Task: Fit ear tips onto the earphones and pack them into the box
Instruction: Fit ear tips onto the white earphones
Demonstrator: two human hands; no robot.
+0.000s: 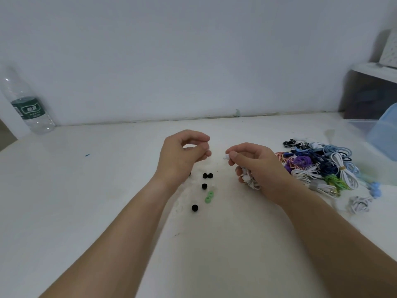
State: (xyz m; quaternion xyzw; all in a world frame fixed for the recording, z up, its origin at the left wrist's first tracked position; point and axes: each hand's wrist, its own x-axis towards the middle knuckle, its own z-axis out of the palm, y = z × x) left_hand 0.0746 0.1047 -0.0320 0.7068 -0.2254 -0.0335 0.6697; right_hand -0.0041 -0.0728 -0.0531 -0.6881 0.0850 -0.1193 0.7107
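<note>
- My right hand (257,166) pinches a white earphone (226,157) between thumb and forefinger, bud end pointing toward the other hand. Its coiled cable is bunched in the palm.
- My left hand (184,155) hovers just beside it, apart from it, with thumb and forefinger curled together. I cannot tell whether a clear tip sits in that pinch.
- I judge this as the fitting step on one earphone, with no tip visibly on the bud yet.
- Loose ear tips (204,186), black and green, lie on the counter (86,211) just beneath my hands, so plenty are left to use.
- The pile of earphones (318,166) sits toward the right edge, bundled in many colours. Most of the work looks undone.
- The box (363,127) stands at the far right corner beyond the pile, a blue lid (384,127) leaning on it. I cannot see what it contains.
- A water bottle (28,104) stands at the far left corner, well out of the way. Nothing lies between the hands.
</note>
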